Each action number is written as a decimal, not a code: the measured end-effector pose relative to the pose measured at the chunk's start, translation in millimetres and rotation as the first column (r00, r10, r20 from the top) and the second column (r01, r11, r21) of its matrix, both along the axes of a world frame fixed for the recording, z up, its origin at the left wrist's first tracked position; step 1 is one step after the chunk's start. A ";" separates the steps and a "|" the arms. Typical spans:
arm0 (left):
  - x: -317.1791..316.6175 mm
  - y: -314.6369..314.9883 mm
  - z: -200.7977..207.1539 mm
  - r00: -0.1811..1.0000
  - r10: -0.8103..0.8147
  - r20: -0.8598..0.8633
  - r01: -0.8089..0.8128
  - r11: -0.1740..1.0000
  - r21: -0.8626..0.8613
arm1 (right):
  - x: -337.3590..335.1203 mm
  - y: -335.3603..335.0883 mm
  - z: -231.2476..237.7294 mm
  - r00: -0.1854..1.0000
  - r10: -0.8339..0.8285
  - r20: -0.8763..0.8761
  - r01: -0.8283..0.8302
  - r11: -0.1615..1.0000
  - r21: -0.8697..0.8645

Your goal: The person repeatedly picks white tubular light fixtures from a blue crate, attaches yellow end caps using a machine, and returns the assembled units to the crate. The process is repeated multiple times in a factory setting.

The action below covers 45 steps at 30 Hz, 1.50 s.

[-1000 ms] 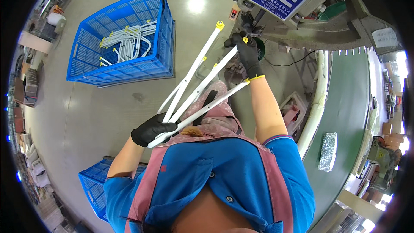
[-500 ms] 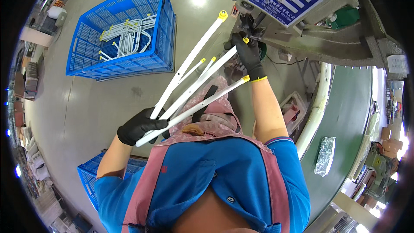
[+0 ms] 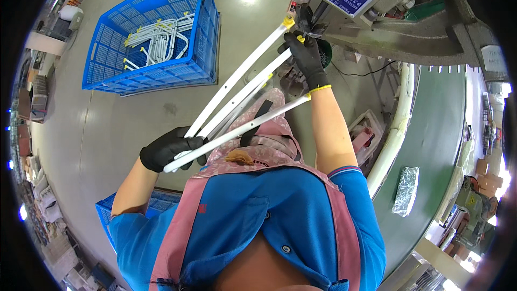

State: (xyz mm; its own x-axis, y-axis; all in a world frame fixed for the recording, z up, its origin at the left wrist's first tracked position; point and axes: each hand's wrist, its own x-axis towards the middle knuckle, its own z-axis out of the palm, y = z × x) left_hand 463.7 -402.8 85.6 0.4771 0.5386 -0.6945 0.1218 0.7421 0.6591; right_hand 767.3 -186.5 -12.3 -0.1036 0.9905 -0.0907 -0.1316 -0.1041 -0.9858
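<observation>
White metal tubes (image 3: 226, 87) with yellow end fittings fan out in front of my body, close together at their lower left ends. My left hand (image 3: 173, 148), in a black glove, is closed around those ends. My right hand (image 3: 305, 56), gloved in black too, grips the middle tube near its yellow end. The upper tube's yellow fitting (image 3: 288, 22) is at the tooling of a grey machine (image 3: 393, 43); whether it touches is hard to tell. The lowest tube's yellow tip lies beside my right wrist.
A blue plastic crate (image 3: 203, 56) with several similar tube frames stands on the floor at far left. Part of another blue crate (image 3: 107, 207) shows by my left elbow. At right, a green-topped table (image 3: 431, 134) bears a silver packet (image 3: 406, 191), with a pale padded rail (image 3: 401, 113) alongside.
The tubes have moved up toward the machine, bringing the upper yellow fitting to its tooling. My right hand has shifted slightly up and left; my left hand has moved slightly up and left.
</observation>
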 end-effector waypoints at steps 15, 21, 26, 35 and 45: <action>7.6 2.9 -12.9 0.995 0.009 -0.094 -0.004 0.998 0.055 | 2.3 -0.2 -17.7 1.000 -0.001 0.012 0.002 0.998 -0.069; 0.9 6.1 -20.7 0.997 -0.002 -0.074 0.000 1.000 -0.025 | 3.2 2.4 -20.9 0.940 0.014 0.341 -0.015 1.000 0.001; -2.0 9.0 -32.6 1.000 -0.009 0.009 0.010 0.999 -0.031 | -0.9 -4.0 -16.5 0.993 0.020 0.115 -0.024 0.999 0.032; -0.2 3.8 -46.2 0.988 0.020 0.155 -0.019 1.000 -0.008 | 37.8 -41.7 -39.2 0.973 -0.044 0.226 0.018 0.993 0.116; 8.6 -2.0 -41.4 0.992 0.036 0.123 -0.034 0.999 -0.022 | 94.8 -90.5 -109.0 0.973 0.148 0.176 -0.089 0.948 -0.306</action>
State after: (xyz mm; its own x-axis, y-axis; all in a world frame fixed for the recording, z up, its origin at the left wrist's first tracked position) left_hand 472.3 -404.8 44.1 0.5411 0.5432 -0.6420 0.0141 0.7574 0.6528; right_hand 862.1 -277.1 -121.3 -0.1700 0.8977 -0.4065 0.0904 -0.3965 -0.9136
